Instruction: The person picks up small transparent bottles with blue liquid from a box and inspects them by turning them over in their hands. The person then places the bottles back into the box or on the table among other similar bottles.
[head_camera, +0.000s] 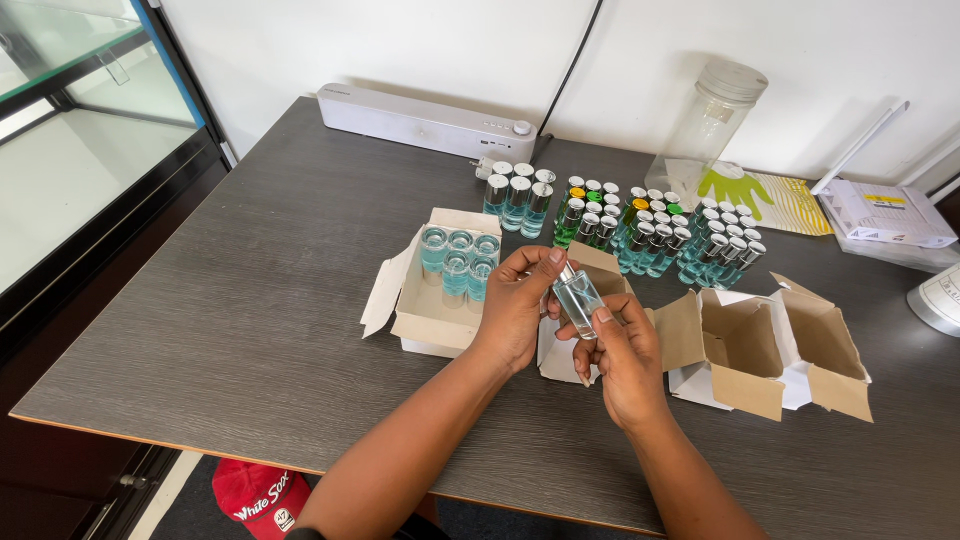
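While both hands meet above the near middle of the dark table, a small clear bottle of pale blue liquid sits tilted between them. Left hand grasps its upper end, fingertips on the cap; right hand pinches the lower body. Just left, an open white box holds six uncapped blue-filled bottles. Two empty open cartons lie right. Farther back stand rows of capped bottles, a grey bar-shaped device and a tall clear jar

Small clear glass bottle, tilted
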